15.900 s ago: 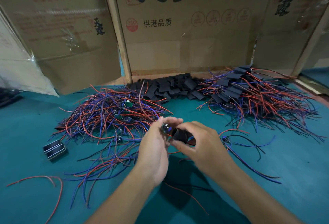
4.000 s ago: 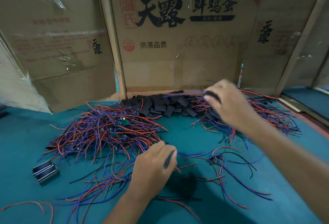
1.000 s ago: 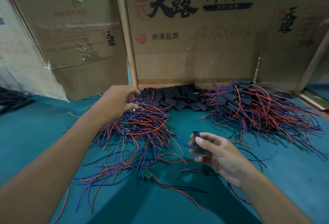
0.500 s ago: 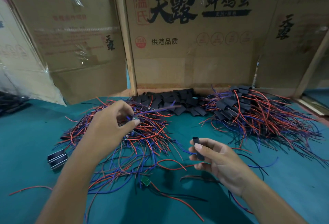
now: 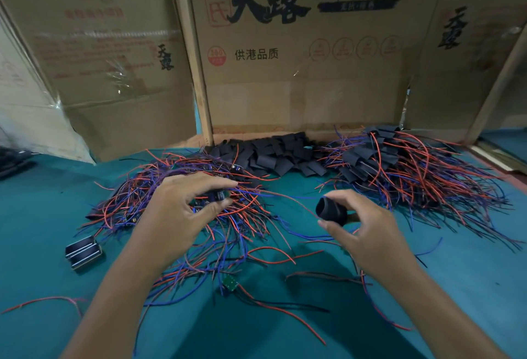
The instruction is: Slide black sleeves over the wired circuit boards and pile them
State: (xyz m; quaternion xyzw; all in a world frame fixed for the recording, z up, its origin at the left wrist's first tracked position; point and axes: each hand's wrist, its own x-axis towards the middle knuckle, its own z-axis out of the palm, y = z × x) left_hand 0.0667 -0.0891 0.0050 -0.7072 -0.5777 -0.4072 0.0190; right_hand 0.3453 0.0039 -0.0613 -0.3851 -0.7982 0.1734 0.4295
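My left hand [image 5: 182,210] pinches a wired circuit board [image 5: 215,196] between thumb and fingers, above the heap of unsleeved red and blue wired boards [image 5: 176,187]. Its wires trail right toward my right hand [image 5: 362,230], which pinches a black sleeve [image 5: 330,210] squeezed open, mouth facing the board. The two hands are apart. Loose black sleeves [image 5: 271,156] lie piled at the back centre. The pile of sleeved boards [image 5: 399,170] sits at the back right.
Cardboard boxes [image 5: 285,59] wall off the back of the green table [image 5: 470,273]. A lone green board [image 5: 230,283] with wires lies near me. A small black and silver part [image 5: 83,250] sits at the left. Stray wires [image 5: 285,256] are scattered in front.
My left hand lifted a board out of the heap and brought it toward the right hand. My right hand rose and squeezed the flat sleeve open.
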